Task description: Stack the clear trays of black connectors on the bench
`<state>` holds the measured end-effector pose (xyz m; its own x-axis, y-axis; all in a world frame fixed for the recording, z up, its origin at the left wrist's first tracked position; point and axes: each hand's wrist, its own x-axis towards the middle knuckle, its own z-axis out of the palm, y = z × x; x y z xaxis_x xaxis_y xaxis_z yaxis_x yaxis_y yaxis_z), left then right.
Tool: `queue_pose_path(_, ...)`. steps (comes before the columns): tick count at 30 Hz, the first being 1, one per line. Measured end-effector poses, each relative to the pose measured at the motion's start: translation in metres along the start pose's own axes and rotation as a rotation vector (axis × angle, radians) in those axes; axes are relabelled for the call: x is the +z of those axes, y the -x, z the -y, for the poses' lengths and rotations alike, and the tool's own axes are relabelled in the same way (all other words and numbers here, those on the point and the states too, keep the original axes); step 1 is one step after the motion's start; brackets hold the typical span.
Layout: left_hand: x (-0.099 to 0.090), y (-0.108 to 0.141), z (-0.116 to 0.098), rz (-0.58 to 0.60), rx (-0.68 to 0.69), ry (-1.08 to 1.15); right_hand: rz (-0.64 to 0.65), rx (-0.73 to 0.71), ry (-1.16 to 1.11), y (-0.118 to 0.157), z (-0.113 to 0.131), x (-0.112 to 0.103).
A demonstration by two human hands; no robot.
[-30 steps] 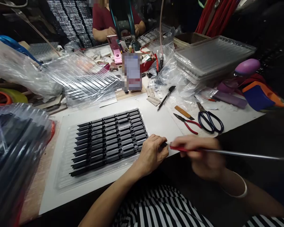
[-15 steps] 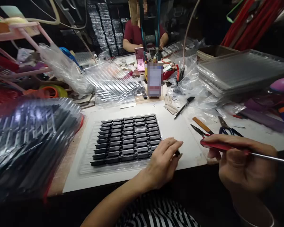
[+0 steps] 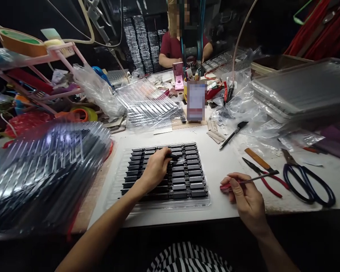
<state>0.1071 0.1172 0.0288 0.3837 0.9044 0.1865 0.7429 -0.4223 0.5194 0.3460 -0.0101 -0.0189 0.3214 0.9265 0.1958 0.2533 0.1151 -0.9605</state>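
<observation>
A clear plastic tray point(image 3: 158, 206) on the white table holds rows of black ribbed parts point(image 3: 179, 180). Over its upper middle, my left hand point(image 3: 155, 169) pinches a small black part point(image 3: 174, 157) at a gap in the rows. To the right of the tray, my right hand point(image 3: 245, 196) is wrapped round a red-handled screwdriver point(image 3: 229, 186), its metal shaft pointing right, above the pliers.
Pliers point(image 3: 265, 177), blue-handled scissors point(image 3: 308, 185) and a black pen point(image 3: 232, 135) lie at the right. Stacked trays point(image 3: 45, 166) fill the left. Behind stand a phone point(image 3: 196, 102) and plastic trays point(image 3: 150, 102); a person point(image 3: 170, 49) sits opposite.
My left hand has moved from the tray's right edge to over its upper middle with the black part. My right hand has come left and lower with the screwdriver. The view has shifted.
</observation>
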Motion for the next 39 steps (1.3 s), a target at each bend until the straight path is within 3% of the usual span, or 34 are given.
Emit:
queue_pose_path(4,0.006,0.000,0.000,0.002,0.070,-0.075,0.007,0.059,-0.068,-0.002,0.002,0.000)
queue_pose_path(9,-0.006,0.014,0.008,-0.050,0.059,-0.285,0.001,0.103,-0.098,-0.004,0.003,-0.001)
queue_pose_path(15,-0.011,0.042,0.021,0.042,0.067,-0.463,-0.009,0.139,-0.115,-0.004,0.007,-0.001)
queue_pose_path(19,-0.008,0.048,0.018,0.040,0.034,-0.507,-0.013,0.146,-0.116,-0.004,0.004,-0.001)
queue_pose_path(24,-0.013,0.049,0.024,0.062,-0.006,-0.388,-0.047,0.159,-0.109,-0.004,0.003,0.000)
queue_pose_path(29,-0.043,0.071,0.066,-0.088,-0.240,-0.260,-0.067,0.196,-0.086,-0.004,0.007,0.001)
queue_pose_path(32,-0.054,0.086,0.088,-0.058,-0.357,-0.222,-0.041,0.231,-0.051,-0.008,0.011,0.002)
queue_pose_path(36,-0.047,0.091,0.093,0.038,-0.312,-0.174,-0.046,0.280,0.031,-0.015,0.018,0.005)
queue_pose_path(39,-0.045,0.091,0.091,0.023,-0.292,-0.097,-0.040,0.272,0.119,-0.019,0.023,0.005)
